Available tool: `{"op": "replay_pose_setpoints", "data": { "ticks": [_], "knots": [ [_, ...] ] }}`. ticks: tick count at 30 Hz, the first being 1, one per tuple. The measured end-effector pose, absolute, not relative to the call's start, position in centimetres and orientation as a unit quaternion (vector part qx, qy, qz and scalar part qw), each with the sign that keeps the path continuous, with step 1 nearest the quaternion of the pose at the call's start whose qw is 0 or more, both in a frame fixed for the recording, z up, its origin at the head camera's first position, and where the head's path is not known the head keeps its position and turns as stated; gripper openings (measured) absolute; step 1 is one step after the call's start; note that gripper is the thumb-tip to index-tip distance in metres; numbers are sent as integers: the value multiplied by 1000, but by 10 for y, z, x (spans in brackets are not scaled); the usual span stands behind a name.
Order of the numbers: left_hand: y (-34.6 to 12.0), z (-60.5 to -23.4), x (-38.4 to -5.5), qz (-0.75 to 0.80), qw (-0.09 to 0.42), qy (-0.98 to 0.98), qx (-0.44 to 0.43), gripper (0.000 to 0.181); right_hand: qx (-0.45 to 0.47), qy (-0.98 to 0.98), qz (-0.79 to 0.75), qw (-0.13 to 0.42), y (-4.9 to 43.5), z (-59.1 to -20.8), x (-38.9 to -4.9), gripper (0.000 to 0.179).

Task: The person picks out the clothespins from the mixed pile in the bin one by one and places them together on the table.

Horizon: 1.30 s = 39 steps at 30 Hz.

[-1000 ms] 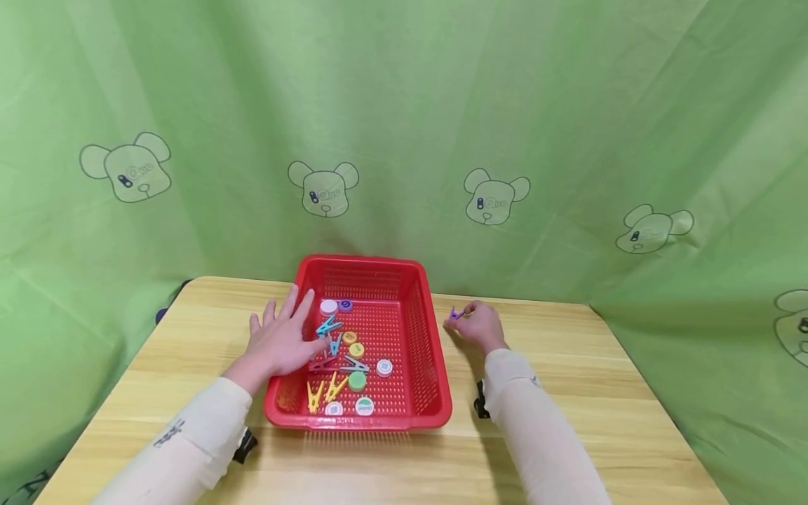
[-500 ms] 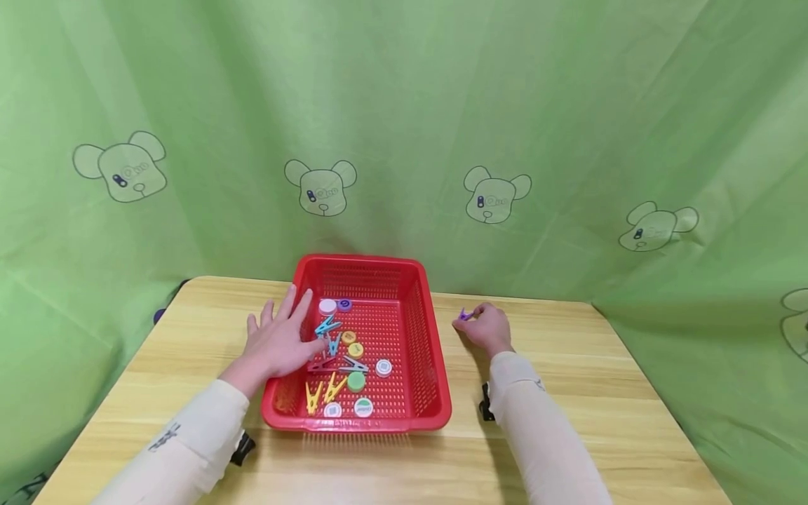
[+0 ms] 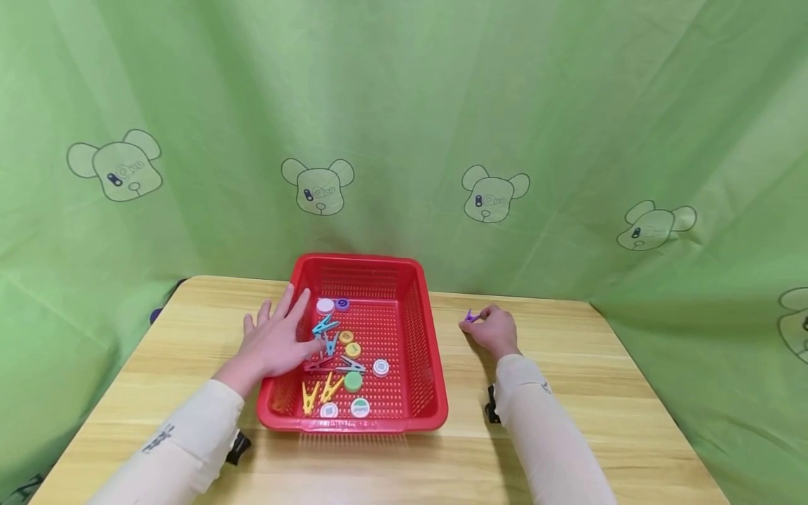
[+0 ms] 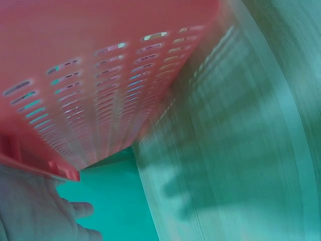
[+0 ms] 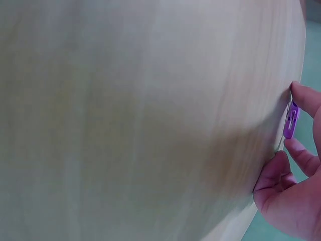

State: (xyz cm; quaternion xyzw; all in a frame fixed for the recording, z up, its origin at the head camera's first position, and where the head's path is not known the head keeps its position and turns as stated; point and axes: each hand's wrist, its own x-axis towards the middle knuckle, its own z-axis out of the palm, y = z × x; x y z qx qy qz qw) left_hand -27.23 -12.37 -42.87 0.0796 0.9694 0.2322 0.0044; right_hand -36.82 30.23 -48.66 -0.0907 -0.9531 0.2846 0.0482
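My right hand [image 3: 495,332] pinches a purple clothespin [image 3: 470,316] low at the table's far side, right of the red plastic basket [image 3: 435,365]. In the right wrist view the clothespin [image 5: 291,120] shows between thumb and fingertip. With fingers spread, my left hand [image 3: 273,347] rests over the basket's left rim, its thumb reaching inside. Below that thumb lie blue clothespins [image 3: 325,325]. Yellow clothespins [image 3: 309,398], a grey clothespin [image 3: 351,365] and a dark red one [image 3: 318,365] are also in the basket. The left wrist view shows the basket's slotted outer wall [image 4: 110,80].
Several bottle caps lie in the basket, among them a green cap [image 3: 353,381], a white cap [image 3: 381,367] and a yellow cap [image 3: 353,349]. A wooden table [image 3: 568,400] carries the basket. Behind its far edge hangs a green curtain [image 3: 404,105] printed with bear heads.
My right hand has moved a little to the right, away from the basket, with the purple clothespin between its fingers. My left hand keeps its place on the rim.
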Motion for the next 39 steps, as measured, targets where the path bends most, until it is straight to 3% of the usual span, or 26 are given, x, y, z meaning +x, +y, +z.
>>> {"op": "replay_pose_setpoints", "data": {
  "ticks": [29, 39],
  "knots": [
    [-126, -424, -273, 238, 2, 968, 77, 99, -59, -954, 285, 71, 314, -500, -364, 51],
    [-124, -427, -271, 236, 8, 968, 80, 99, 46, -955, 294, 20, 332, -493, -371, 57]
  ]
}}
